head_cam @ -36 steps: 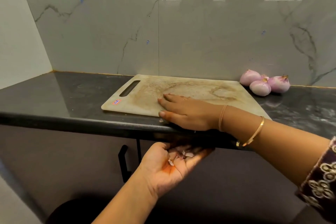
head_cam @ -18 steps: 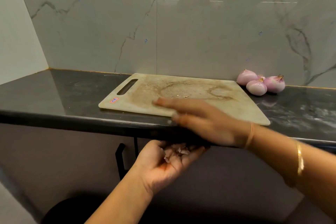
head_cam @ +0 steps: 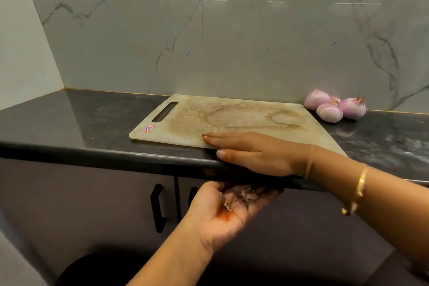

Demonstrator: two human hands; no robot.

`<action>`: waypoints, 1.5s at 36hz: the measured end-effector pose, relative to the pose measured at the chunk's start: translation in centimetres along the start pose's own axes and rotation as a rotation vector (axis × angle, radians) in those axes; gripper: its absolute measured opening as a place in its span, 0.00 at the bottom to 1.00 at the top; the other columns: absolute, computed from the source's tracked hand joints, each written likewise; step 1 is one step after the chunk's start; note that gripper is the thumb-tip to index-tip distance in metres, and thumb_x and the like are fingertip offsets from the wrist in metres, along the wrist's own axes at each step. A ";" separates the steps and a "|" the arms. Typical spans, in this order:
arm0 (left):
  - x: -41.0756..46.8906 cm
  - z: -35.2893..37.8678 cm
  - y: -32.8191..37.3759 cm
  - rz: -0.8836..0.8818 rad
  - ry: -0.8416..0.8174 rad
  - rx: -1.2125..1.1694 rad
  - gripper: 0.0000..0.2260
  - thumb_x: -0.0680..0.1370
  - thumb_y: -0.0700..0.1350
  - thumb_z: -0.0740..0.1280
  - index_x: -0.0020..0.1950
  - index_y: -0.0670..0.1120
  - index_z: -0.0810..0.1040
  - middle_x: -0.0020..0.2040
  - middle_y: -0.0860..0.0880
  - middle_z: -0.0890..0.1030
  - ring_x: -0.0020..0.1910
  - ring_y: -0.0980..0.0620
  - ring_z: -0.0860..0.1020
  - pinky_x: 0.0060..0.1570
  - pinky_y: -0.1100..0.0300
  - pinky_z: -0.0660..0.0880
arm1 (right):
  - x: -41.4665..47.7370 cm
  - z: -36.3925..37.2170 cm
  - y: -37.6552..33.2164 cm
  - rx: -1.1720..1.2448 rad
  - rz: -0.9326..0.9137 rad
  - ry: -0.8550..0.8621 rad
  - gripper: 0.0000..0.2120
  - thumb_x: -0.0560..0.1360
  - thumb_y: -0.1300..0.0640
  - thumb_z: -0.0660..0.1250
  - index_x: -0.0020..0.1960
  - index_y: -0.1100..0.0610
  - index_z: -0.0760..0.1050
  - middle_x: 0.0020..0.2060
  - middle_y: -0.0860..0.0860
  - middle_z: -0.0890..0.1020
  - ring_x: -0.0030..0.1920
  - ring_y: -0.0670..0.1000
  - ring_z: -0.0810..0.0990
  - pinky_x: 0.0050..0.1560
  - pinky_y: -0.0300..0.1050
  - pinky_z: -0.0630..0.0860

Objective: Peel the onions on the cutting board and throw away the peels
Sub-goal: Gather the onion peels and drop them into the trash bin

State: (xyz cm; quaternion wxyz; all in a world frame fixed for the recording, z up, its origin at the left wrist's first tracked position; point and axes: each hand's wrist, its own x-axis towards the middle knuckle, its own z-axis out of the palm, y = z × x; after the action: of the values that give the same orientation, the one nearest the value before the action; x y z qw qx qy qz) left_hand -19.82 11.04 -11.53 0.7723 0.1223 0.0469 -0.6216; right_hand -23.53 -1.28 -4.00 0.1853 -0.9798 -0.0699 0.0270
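A stained beige cutting board [head_cam: 232,118] lies on the black counter. Three peeled purple onions [head_cam: 334,107] sit off the board at its far right corner, against the wall. My right hand [head_cam: 255,153] lies flat with straight fingers on the board's near edge and the counter edge. Just below the counter edge my left hand [head_cam: 225,211] is cupped palm up, with small bits of onion peel [head_cam: 241,196] lying in it.
The black counter [head_cam: 81,121] runs from the left wall to the right. A marbled grey wall stands behind it. Below are dark cabinet doors with black handles [head_cam: 157,206]. A dark round shape [head_cam: 92,269] shows at the bottom left.
My right hand swept across the board's near edge toward the counter edge and now lies flat there again. The cupped left hand stayed under the edge with peel bits in it.
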 end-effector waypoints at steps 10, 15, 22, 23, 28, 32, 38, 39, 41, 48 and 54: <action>-0.7 0.7 -0.1 0.050 0.047 0.039 0.11 0.71 0.37 0.60 0.41 0.33 0.80 0.39 0.39 0.82 0.31 0.43 0.82 0.31 0.56 0.79 | -3.6 2.8 -0.9 0.131 -0.205 0.077 0.22 0.79 0.57 0.57 0.73 0.54 0.65 0.74 0.45 0.64 0.74 0.38 0.58 0.75 0.39 0.55; -0.5 0.0 0.7 -0.042 0.078 0.049 0.16 0.75 0.36 0.54 0.48 0.25 0.77 0.47 0.35 0.79 0.52 0.48 0.79 0.52 0.67 0.75 | -3.8 2.5 -1.8 0.314 -0.253 0.088 0.22 0.76 0.66 0.58 0.70 0.59 0.70 0.71 0.49 0.71 0.72 0.42 0.65 0.72 0.44 0.63; -0.3 0.1 0.4 0.020 -0.004 -0.013 0.21 0.81 0.41 0.51 0.65 0.27 0.70 0.61 0.26 0.72 0.62 0.29 0.70 0.60 0.34 0.62 | 0.6 -0.8 -0.2 0.119 0.026 0.185 0.20 0.83 0.55 0.55 0.75 0.52 0.63 0.75 0.47 0.62 0.74 0.42 0.57 0.70 0.29 0.49; -0.3 0.0 0.4 0.027 0.000 -0.016 0.21 0.80 0.41 0.51 0.65 0.27 0.69 0.61 0.25 0.72 0.64 0.29 0.69 0.60 0.34 0.62 | 1.3 -1.0 -0.1 0.062 0.082 0.120 0.22 0.83 0.51 0.52 0.77 0.52 0.58 0.77 0.48 0.58 0.75 0.43 0.53 0.68 0.29 0.46; -0.7 0.0 0.8 0.038 -0.010 0.054 0.21 0.76 0.39 0.55 0.64 0.26 0.70 0.61 0.26 0.73 0.64 0.29 0.70 0.58 0.35 0.66 | 2.5 0.7 -0.8 -0.147 0.059 -0.043 0.27 0.83 0.47 0.48 0.79 0.55 0.47 0.78 0.51 0.47 0.77 0.46 0.45 0.70 0.32 0.39; -1.7 -0.3 1.5 0.028 -0.027 0.128 0.21 0.76 0.42 0.56 0.60 0.27 0.73 0.60 0.27 0.74 0.58 0.31 0.75 0.49 0.33 0.72 | 0.2 1.4 -2.5 0.059 -0.117 -0.060 0.23 0.83 0.52 0.53 0.77 0.54 0.58 0.76 0.47 0.59 0.74 0.38 0.54 0.69 0.24 0.45; -2.0 -0.8 1.8 -0.064 -0.043 0.158 0.20 0.76 0.38 0.55 0.60 0.24 0.71 0.61 0.26 0.73 0.59 0.29 0.74 0.55 0.36 0.72 | -2.7 0.4 -1.2 0.451 -0.123 0.183 0.19 0.80 0.59 0.56 0.70 0.54 0.70 0.68 0.43 0.73 0.68 0.36 0.68 0.65 0.28 0.62; -2.0 -0.8 1.8 -0.070 -0.044 0.139 0.21 0.76 0.38 0.54 0.60 0.23 0.71 0.60 0.25 0.72 0.59 0.29 0.73 0.59 0.36 0.71 | -2.8 0.1 -0.7 0.534 -0.109 0.246 0.19 0.80 0.61 0.56 0.69 0.53 0.71 0.67 0.44 0.75 0.67 0.39 0.70 0.67 0.31 0.64; -2.1 -0.5 1.6 -0.056 -0.036 0.109 0.21 0.75 0.38 0.54 0.59 0.22 0.70 0.59 0.24 0.72 0.58 0.28 0.72 0.61 0.36 0.64 | -2.8 0.0 0.2 0.721 -0.095 0.348 0.20 0.77 0.62 0.55 0.67 0.54 0.72 0.63 0.50 0.79 0.66 0.46 0.75 0.68 0.42 0.69; -2.0 -0.3 1.6 -0.055 -0.030 0.144 0.20 0.75 0.38 0.55 0.57 0.22 0.73 0.58 0.25 0.74 0.55 0.28 0.75 0.58 0.37 0.69 | -2.8 1.5 -0.1 0.471 -0.091 0.299 0.21 0.77 0.59 0.54 0.68 0.48 0.69 0.64 0.47 0.78 0.64 0.40 0.74 0.66 0.34 0.69; -2.1 -0.7 1.9 -0.080 -0.062 0.164 0.21 0.77 0.40 0.55 0.59 0.24 0.73 0.60 0.27 0.74 0.54 0.30 0.78 0.56 0.39 0.72 | -2.3 2.6 -0.6 0.069 -0.175 0.240 0.24 0.76 0.59 0.55 0.72 0.56 0.67 0.66 0.50 0.76 0.63 0.43 0.72 0.65 0.36 0.67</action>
State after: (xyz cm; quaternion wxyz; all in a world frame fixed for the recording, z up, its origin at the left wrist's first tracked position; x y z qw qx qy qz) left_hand -18.36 13.56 -11.47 0.7354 0.1641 -0.0234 -0.6570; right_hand -26.11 -0.19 -6.11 0.2274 -0.9593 -0.1313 -0.1042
